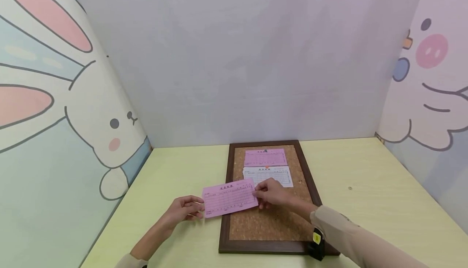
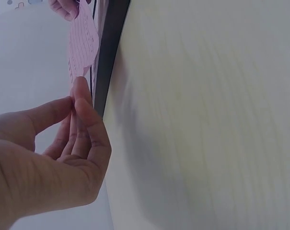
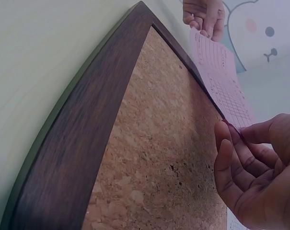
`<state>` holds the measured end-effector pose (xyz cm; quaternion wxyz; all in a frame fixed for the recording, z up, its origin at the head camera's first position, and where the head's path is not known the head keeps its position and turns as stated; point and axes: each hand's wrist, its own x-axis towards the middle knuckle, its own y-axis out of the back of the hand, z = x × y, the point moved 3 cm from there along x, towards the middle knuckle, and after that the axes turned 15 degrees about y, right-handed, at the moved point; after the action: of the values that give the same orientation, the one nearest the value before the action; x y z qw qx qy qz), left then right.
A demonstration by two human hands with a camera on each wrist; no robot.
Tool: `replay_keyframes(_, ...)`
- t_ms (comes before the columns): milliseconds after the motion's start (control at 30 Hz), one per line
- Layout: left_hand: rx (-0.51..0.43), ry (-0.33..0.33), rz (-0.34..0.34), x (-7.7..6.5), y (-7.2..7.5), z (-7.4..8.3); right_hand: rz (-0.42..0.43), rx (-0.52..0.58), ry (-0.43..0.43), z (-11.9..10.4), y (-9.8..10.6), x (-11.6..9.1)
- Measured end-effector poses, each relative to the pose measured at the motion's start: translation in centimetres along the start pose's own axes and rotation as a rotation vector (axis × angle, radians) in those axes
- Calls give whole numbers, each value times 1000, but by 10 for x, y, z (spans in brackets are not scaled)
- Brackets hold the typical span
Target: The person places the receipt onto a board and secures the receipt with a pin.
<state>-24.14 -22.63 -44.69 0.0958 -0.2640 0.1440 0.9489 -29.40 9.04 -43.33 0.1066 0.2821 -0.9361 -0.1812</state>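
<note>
A pink printed form (image 1: 229, 198) is held up between both hands, tilted, over the left edge of a framed cork board (image 1: 270, 227). My left hand (image 1: 185, 208) pinches its left end between thumb and fingers; the left wrist view shows that hand (image 2: 70, 139) above the table. Its right end is pinched by my right hand (image 1: 272, 193), above the cork. In the right wrist view the form (image 3: 219, 76) stretches between the two hands. Farther up the board are another pink form (image 1: 265, 158) and a white form (image 1: 268, 175), partly covered by the right hand.
The board's dark wooden frame (image 1: 268, 246) lies on a pale yellow table (image 1: 365, 203). A green pin (image 1: 265, 151) and a red pin (image 1: 267, 167) sit at the tops of the two forms. Behind stands a grey-white wall (image 1: 234, 64), with cartoon panels on both sides.
</note>
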Motion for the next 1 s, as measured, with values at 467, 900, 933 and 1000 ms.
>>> replay_keyframes(467,-4,52,63,7,-6,4,-5,35,14,-2,5,-1)
replay_keyframes(900,-5,84,46,12,-10,-2,-20,83,-18,-3,5,-1)
replay_keyframes(933,-5,88,37,12,-11,-2,-22,91,-16,-4,5,-1)
replay_keyframes(1000,-7,93,20,13,-12,-3,-22,109,-16,-6,5,0)
